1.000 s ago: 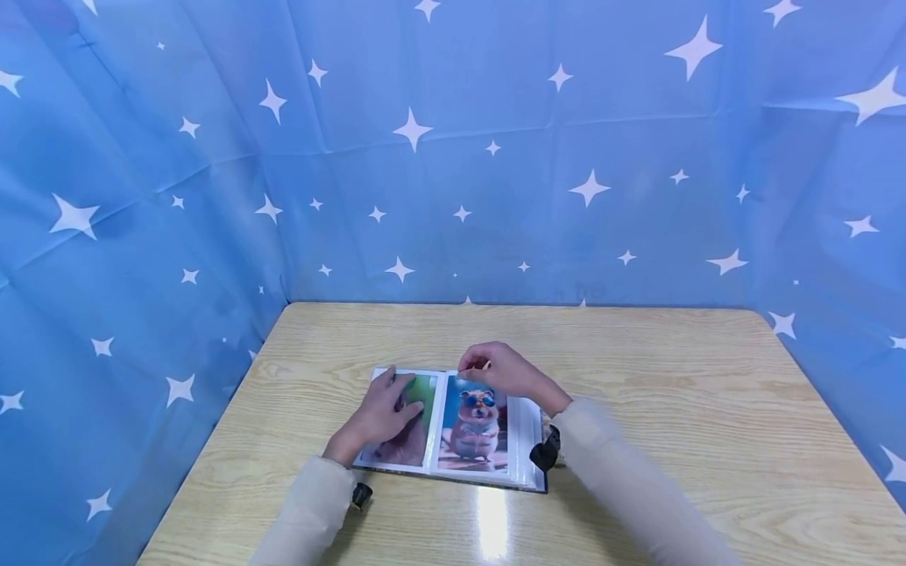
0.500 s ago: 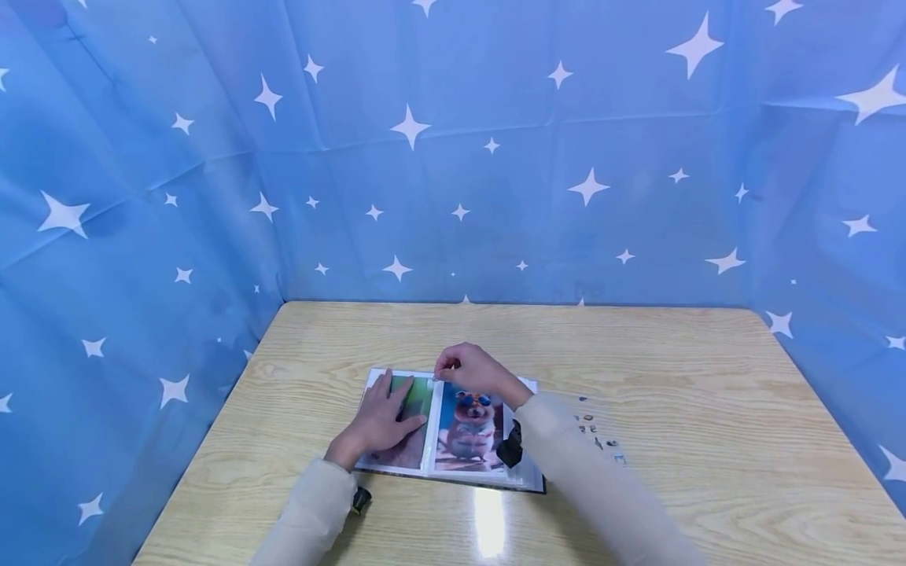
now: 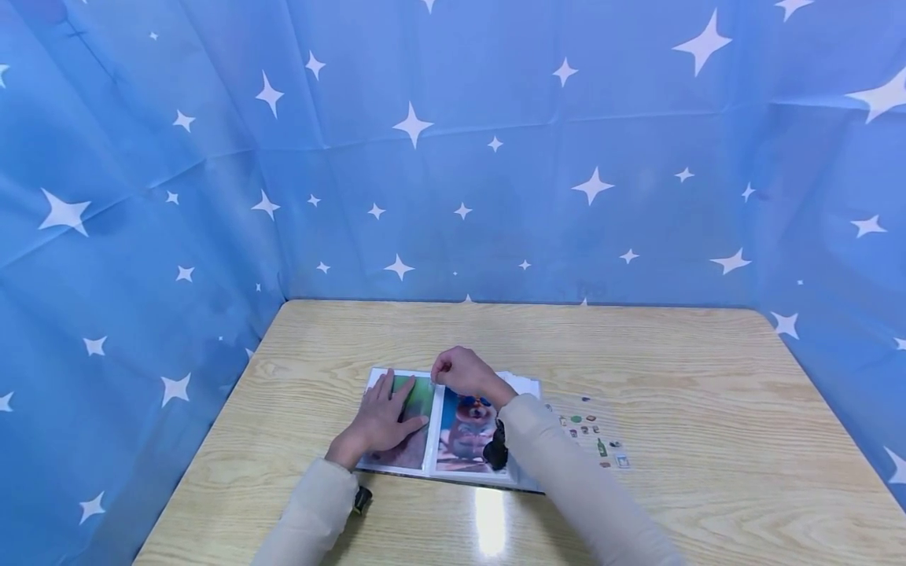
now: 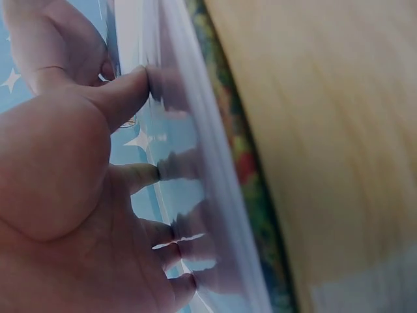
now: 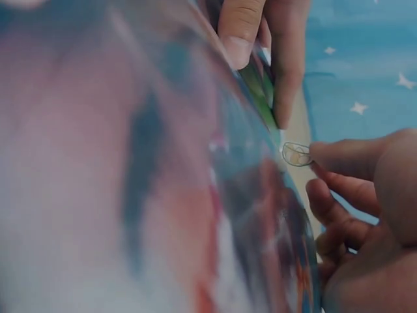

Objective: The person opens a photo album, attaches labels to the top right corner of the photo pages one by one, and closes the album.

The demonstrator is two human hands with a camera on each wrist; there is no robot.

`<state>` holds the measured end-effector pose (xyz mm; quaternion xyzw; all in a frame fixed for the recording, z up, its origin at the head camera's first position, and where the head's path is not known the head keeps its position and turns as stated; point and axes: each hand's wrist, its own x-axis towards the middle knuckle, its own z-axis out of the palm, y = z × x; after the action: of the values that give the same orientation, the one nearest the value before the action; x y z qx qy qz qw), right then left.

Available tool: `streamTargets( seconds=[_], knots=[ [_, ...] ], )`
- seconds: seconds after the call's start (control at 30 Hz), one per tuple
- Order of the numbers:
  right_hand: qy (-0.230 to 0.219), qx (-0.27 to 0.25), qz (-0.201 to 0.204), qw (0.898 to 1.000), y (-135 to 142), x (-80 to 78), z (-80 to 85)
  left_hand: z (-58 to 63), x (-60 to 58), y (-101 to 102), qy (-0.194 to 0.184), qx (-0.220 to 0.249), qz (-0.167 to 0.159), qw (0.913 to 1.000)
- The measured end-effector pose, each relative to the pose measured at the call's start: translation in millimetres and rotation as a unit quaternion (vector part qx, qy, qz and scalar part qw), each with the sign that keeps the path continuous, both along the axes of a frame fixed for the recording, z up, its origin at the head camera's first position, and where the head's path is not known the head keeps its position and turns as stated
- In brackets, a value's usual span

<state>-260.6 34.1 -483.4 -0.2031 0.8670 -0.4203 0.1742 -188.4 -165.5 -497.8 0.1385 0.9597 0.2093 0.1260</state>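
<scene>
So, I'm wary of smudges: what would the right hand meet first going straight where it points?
Probably the open album, near its fold, just past the sticker the right hand pinches; depth is unclear.

Looks like a little curtained-off booth to me, like a filming nook or a hobby corner; can't tell if the room around it is a home, an office or a studio, tbh. Giveaway is the blue cloth (image 3: 517, 173) with white four-pointed stars, hung at the back and down both sides; you can see the fold creases and some soft ripples, so it's fabric and not paint. The light wood-grain desk (image 3: 708, 385) has rounded far corners and sits right by the back cloth, with a bright glare patch on top; the open photo album (image 3: 433, 448) and see-through sticker sheet (image 3: 587, 448) give it that crafty feel.
</scene>
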Motion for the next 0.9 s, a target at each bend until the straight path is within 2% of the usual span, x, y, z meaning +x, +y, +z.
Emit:
streamTargets(
  seconds=[0.23, 0.6, 0.9],
  knots=[
    [0.009, 0.023, 0.001, 1.000, -3.8, -0.6, -6.9, 1.5, 0.0, 1.2, 0.002, -0.011, -0.005, 0.9999],
    [0.034, 0.047, -0.006, 0.998, -8.4, -1.1, -9.2, 0.5, -0.4, 0.2, -0.004, -0.015, -0.004, 0.9999],
    [0.073, 0.100, -0.025, 0.992, -13.7, -0.2, -11.1, 1.4, -0.3, 0.5, -0.008, -0.018, -0.005, 0.9998]
  ],
)
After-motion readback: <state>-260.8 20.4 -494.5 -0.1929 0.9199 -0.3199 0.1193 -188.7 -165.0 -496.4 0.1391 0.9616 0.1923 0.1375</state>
